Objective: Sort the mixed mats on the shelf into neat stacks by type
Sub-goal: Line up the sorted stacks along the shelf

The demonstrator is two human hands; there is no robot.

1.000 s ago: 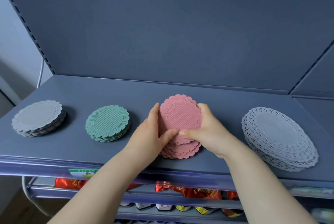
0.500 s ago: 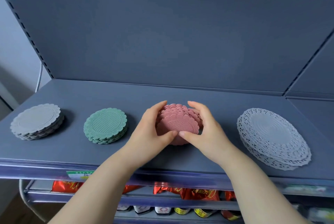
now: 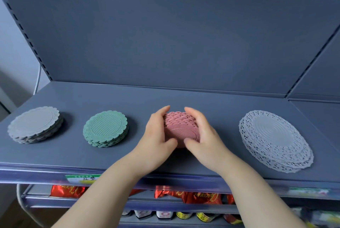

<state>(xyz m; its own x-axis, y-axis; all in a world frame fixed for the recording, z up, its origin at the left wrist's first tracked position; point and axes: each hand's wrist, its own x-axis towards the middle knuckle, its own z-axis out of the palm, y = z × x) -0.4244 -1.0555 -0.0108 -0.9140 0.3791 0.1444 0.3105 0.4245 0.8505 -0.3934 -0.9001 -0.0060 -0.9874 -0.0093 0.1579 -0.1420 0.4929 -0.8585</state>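
A stack of pink scalloped mats [image 3: 181,127] sits in the middle of the grey shelf [image 3: 211,104], tilted up on edge toward me. My left hand [image 3: 157,136] cups its left side and my right hand [image 3: 203,136] cups its right side, both gripping the stack. To the left lies a neat green mat stack [image 3: 105,128]. Further left is a solid grey mat stack [image 3: 35,124]. A fanned pile of grey lace mats [image 3: 274,139] lies at the right.
The shelf's upright back panel [image 3: 174,40] rises behind the stacks. A price-tag rail [image 3: 82,178] runs along the front edge. Below it, red snack packets [image 3: 185,196] and small bottles [image 3: 163,215] fill the lower shelves.
Both hands have gathered the pink mats into one stack, pushed it slightly back and tipped it upright. The other stacks have not moved.
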